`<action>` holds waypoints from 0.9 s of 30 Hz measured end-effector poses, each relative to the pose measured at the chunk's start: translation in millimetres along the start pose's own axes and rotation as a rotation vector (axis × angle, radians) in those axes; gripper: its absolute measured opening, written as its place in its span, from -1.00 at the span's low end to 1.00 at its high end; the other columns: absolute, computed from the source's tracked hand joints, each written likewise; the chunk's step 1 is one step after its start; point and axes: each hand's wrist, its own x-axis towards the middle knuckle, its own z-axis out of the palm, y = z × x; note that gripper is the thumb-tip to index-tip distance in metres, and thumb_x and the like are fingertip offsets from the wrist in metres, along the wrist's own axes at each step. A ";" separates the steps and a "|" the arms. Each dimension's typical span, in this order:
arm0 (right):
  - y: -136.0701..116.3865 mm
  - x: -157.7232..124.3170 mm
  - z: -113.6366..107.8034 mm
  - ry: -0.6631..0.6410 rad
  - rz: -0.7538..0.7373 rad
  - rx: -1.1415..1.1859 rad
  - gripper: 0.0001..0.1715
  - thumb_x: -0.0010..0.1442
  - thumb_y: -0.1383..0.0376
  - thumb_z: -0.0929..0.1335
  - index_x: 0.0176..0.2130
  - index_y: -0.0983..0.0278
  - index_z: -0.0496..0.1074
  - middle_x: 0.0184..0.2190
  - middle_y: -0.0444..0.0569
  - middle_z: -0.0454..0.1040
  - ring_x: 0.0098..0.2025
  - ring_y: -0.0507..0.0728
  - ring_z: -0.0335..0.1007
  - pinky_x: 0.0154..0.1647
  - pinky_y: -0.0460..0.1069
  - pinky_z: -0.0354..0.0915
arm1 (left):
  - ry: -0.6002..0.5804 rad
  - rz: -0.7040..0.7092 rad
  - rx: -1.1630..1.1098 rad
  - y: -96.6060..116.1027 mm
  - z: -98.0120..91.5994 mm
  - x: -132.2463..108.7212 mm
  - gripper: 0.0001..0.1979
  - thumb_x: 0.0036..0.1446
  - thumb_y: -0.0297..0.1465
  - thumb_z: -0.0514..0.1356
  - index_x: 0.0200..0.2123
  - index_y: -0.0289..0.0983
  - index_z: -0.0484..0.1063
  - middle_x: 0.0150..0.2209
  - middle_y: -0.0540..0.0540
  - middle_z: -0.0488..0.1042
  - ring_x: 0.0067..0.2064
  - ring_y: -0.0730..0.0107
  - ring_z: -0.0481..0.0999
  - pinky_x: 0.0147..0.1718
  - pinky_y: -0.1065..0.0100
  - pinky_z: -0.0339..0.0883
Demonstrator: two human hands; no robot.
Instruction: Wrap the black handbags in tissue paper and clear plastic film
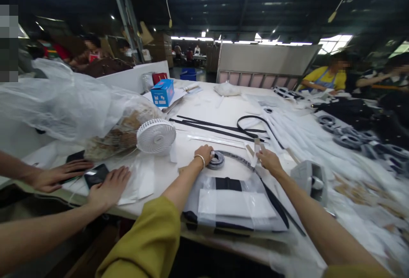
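Note:
My left hand (204, 153), with a bracelet at the wrist, is closed on a grey coiled roll of strap (216, 160) lying on the white table (207, 107). My right hand (268, 161) pinches a thin pale strip (256, 150) that stands upright between its fingers. A dark strap (243, 163) runs from the roll past my right hand and down over a stack of clear-bagged black items (234, 203) in front of me.
A small white fan (156, 136) and a big clear plastic bag (70, 107) sit at left. A co-worker's two hands (108, 186) rest flat by a phone (96, 175). Black strips (220, 130), a blue box (162, 92), white bags and strap rolls (348, 141) lie farther off.

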 end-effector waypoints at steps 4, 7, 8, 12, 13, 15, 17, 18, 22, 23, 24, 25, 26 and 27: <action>-13.4 5.9 10.6 -0.042 -0.091 -0.247 -0.81 0.20 0.18 0.32 -0.24 0.21 0.47 -0.29 0.00 0.57 -0.18 0.18 0.51 -0.28 -0.07 0.29 | -0.005 0.006 -0.010 -0.6 2.1 0.7 -0.69 0.20 -0.34 0.12 0.02 -0.15 0.45 0.01 -0.19 0.45 0.05 0.17 0.45 -0.04 0.25 0.35; -12.7 5.0 10.7 -0.084 -0.136 -0.465 -0.74 0.21 0.19 0.33 -0.13 0.22 0.48 -0.19 0.08 0.56 -0.09 0.24 0.49 -0.21 -0.02 0.28 | -0.008 0.012 -0.013 -1.2 2.3 2.0 -0.70 0.21 -0.33 0.12 0.00 -0.16 0.46 0.00 -0.18 0.46 0.04 0.16 0.45 -0.05 0.25 0.35; -9.3 4.2 8.5 -0.087 -0.116 -0.489 -0.72 0.21 0.19 0.33 -0.11 0.23 0.48 -0.17 0.11 0.56 -0.09 0.25 0.48 -0.20 0.00 0.29 | -0.008 0.013 -0.013 -1.4 2.3 2.4 -0.71 0.21 -0.32 0.12 0.00 -0.16 0.46 0.00 -0.18 0.46 0.04 0.16 0.45 -0.05 0.25 0.35; 14.2 3.4 -9.5 -0.058 0.004 -0.511 -0.69 0.22 0.24 0.32 -0.07 0.30 0.48 -0.09 0.21 0.53 -0.04 0.29 0.47 -0.14 0.05 0.30 | -0.007 0.016 -0.017 -1.7 2.2 3.1 -0.70 0.22 -0.32 0.12 0.00 -0.16 0.45 0.02 -0.18 0.45 0.05 0.16 0.44 -0.03 0.24 0.34; 20.1 4.3 -15.1 -0.052 0.031 -0.508 -0.70 0.21 0.25 0.32 -0.08 0.31 0.48 -0.09 0.23 0.53 -0.04 0.30 0.47 -0.14 0.06 0.31 | -0.008 0.014 -0.019 -1.8 2.1 3.2 -0.71 0.22 -0.33 0.12 0.00 -0.16 0.45 0.02 -0.17 0.45 0.05 0.16 0.44 -0.04 0.25 0.34; 28.1 7.3 -25.2 -0.041 0.080 -0.483 -0.73 0.19 0.25 0.33 -0.13 0.29 0.50 -0.12 0.20 0.54 -0.04 0.30 0.47 -0.16 0.05 0.32 | -0.012 0.010 -0.023 -1.8 1.9 3.2 -0.71 0.21 -0.33 0.12 0.00 -0.15 0.45 0.02 -0.17 0.45 0.05 0.16 0.44 -0.05 0.25 0.34; 29.9 10.5 -31.7 -0.034 0.128 -0.334 -0.78 0.14 0.24 0.36 -0.20 0.27 0.51 -0.19 0.12 0.56 -0.09 0.26 0.49 -0.22 0.00 0.32 | -0.014 0.009 -0.027 -1.7 1.5 3.0 -0.70 0.21 -0.33 0.13 0.00 -0.16 0.45 0.02 -0.17 0.45 0.05 0.16 0.44 -0.05 0.26 0.34; 28.7 11.9 -33.2 -0.036 0.145 -0.234 -0.79 0.13 0.23 0.37 -0.22 0.27 0.51 -0.25 0.09 0.57 -0.14 0.23 0.51 -0.27 -0.03 0.32 | -0.015 0.011 -0.029 -1.5 1.2 2.9 -0.70 0.21 -0.33 0.12 0.01 -0.16 0.45 0.02 -0.17 0.45 0.05 0.16 0.44 -0.05 0.26 0.33; 18.9 13.9 -29.7 -0.086 0.157 0.050 -0.69 0.18 0.11 0.37 -0.21 0.30 0.46 -0.42 -0.02 0.54 -0.48 0.04 0.42 -0.53 -0.12 0.22 | -0.016 0.012 -0.029 -0.7 0.3 2.4 -0.69 0.21 -0.34 0.12 0.01 -0.17 0.45 0.02 -0.18 0.45 0.05 0.14 0.44 -0.04 0.24 0.33; 17.2 13.8 -27.7 -0.093 0.159 0.089 -0.65 0.18 0.08 0.37 -0.20 0.30 0.44 -0.43 -0.03 0.54 -0.55 0.01 0.36 -0.58 -0.13 0.18 | -0.016 0.010 -0.027 -0.5 0.2 2.3 -0.69 0.21 -0.34 0.12 0.01 -0.17 0.45 0.02 -0.17 0.45 0.05 0.14 0.44 -0.04 0.23 0.33; 16.4 13.7 -26.0 -0.091 0.165 0.127 -0.62 0.17 0.05 0.38 -0.20 0.31 0.42 -0.42 -0.03 0.54 -0.59 -0.02 0.31 -0.62 -0.13 0.14 | -0.016 0.007 -0.024 -0.2 0.1 2.2 -0.70 0.21 -0.34 0.13 0.01 -0.16 0.45 0.02 -0.17 0.45 0.05 0.14 0.44 -0.04 0.23 0.33; 16.4 13.4 -24.7 -0.082 0.175 0.161 -0.58 0.16 0.03 0.39 -0.20 0.32 0.40 -0.41 -0.02 0.54 -0.62 -0.04 0.27 -0.65 -0.13 0.11 | -0.016 0.004 -0.022 -0.1 0.1 2.2 -0.70 0.21 -0.34 0.13 0.01 -0.16 0.45 0.02 -0.16 0.45 0.05 0.14 0.44 -0.04 0.23 0.33; 16.9 13.1 -23.8 -0.067 0.188 0.190 -0.56 0.17 0.01 0.38 -0.19 0.33 0.38 -0.40 -0.01 0.54 -0.65 -0.06 0.23 -0.67 -0.13 0.09 | -0.015 0.001 -0.020 0.0 0.3 2.2 -0.70 0.21 -0.34 0.13 0.01 -0.15 0.45 0.02 -0.16 0.45 0.05 0.15 0.44 -0.04 0.23 0.33; 17.5 12.8 -23.3 -0.050 0.199 0.216 -0.56 0.19 0.01 0.36 -0.19 0.34 0.36 -0.39 0.02 0.54 -0.66 -0.07 0.21 -0.69 -0.13 0.07 | -0.013 -0.002 -0.018 0.1 0.4 2.3 -0.70 0.21 -0.34 0.13 0.01 -0.15 0.45 0.02 -0.15 0.45 0.05 0.15 0.44 -0.03 0.24 0.33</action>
